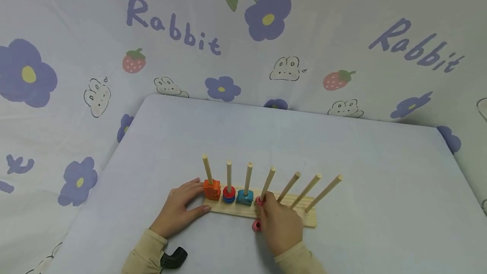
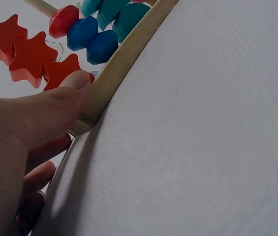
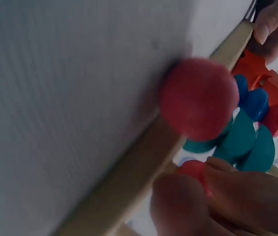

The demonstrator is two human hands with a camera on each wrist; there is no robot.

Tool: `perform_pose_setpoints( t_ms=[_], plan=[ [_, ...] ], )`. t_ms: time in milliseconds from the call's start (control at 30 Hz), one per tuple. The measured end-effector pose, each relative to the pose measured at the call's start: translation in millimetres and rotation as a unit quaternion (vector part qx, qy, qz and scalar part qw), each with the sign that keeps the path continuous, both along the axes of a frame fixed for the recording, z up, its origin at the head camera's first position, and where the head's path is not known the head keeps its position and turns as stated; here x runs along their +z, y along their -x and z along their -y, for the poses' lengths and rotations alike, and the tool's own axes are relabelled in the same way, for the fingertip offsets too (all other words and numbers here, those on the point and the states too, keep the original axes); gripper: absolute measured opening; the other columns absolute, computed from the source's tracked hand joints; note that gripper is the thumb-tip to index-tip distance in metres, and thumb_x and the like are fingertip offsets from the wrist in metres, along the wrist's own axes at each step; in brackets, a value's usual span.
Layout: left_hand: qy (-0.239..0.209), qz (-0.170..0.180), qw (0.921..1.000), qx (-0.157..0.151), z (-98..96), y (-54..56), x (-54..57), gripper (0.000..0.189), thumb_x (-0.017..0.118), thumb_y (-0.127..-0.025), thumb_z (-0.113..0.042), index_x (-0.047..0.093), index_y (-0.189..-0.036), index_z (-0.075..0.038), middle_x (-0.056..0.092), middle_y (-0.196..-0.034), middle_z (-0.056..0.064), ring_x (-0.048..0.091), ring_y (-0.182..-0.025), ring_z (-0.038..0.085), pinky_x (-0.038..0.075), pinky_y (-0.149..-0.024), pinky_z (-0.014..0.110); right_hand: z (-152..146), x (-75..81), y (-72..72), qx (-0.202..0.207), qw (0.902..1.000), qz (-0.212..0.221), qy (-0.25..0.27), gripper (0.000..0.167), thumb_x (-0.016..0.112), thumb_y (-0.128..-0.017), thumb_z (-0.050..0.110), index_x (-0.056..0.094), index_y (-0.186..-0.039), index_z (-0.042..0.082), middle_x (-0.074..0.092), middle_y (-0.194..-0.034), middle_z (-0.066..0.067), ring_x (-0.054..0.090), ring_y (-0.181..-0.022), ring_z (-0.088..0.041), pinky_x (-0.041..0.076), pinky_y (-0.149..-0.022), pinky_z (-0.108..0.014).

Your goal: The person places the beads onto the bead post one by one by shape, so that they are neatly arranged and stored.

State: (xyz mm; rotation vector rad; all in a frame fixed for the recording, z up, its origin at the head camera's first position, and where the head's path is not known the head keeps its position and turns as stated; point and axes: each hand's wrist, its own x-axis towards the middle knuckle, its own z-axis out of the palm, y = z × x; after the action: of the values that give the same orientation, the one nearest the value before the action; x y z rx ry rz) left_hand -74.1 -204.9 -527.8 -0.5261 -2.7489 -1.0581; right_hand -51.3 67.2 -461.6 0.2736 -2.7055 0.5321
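Note:
A wooden peg board (image 1: 233, 210) with a row of upright pegs lies on the table. My left hand (image 1: 180, 208) grips its left end, thumb at the front edge beside the orange star beads (image 2: 33, 56). On the second peg a red bead (image 2: 63, 21) sits above blue beads (image 2: 102, 47); teal beads (image 1: 245, 198) fill the foot of the third. My right hand (image 1: 282, 225) pinches a small pink bead (image 3: 194, 169) low at the fourth peg, its fingers covering part of it. Just in front of the board lies another round pink bead (image 1: 256, 225).
Bare pegs (image 1: 326, 191) lean up at the right end of the board. A black curved object (image 1: 174, 258) is by the left sleeve. The white table (image 1: 380, 189) reaches back to a patterned cloth (image 1: 304, 24).

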Motion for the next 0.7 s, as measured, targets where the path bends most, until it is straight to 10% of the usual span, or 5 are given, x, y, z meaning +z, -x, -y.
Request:
perform_pose_setpoints(
  t_ms=[700],
  plan=[
    [0.000,0.008,1.0000,0.001,1.4,0.2,0.7,0.050,0.076,-0.079,-0.041,0.064,-0.123,-0.020,0.055,-0.138,0.002,0.046,-0.132,0.022,0.038,-0.095,0.053,-4.5,10.4,-20.0,0.012,0.9971,0.074,-0.011,0.032,0.078,-0.079,0.024,0.065,-0.104,0.009,0.071,-0.078,-0.004,0.062,-0.051,-0.017,0.042,-0.041,-0.029]
  ],
)
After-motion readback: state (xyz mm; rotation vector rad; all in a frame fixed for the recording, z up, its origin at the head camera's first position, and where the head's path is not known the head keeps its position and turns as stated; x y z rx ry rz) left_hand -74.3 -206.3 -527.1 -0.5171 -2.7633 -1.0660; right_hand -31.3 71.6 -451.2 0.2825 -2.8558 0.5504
